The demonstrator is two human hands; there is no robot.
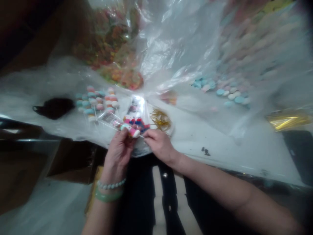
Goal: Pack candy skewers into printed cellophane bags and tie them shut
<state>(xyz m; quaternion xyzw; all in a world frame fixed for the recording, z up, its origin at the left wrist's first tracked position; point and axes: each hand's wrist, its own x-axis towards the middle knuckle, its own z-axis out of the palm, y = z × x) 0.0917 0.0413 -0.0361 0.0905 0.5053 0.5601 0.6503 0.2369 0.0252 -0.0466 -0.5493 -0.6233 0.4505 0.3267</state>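
Between my hands is a candy skewer (133, 131) with pink, white and pale blue pieces on a thin stick. My left hand (119, 151) is closed around its candy end, fingers partly hidden. The fingertips of my right hand (160, 143) pinch together at the stick end, just right of the white piece. A clear wrapper (107, 118) lies close to my left fingertips. Behind my hands are printed clear bags (137, 106) with red and blue marks. Gold twist ties (161, 120) lie beyond my right hand. More candy skewers (97, 101) rest in a group to the left.
Orange and green candies (117, 75) lie in clear plastic at the back. Blue, white and pink round candies (232, 94) are spread on the right. A black object (56, 107) lies at left, a gold foil bundle (290, 120) at right. An open cardboard box (70, 174) stands below left.
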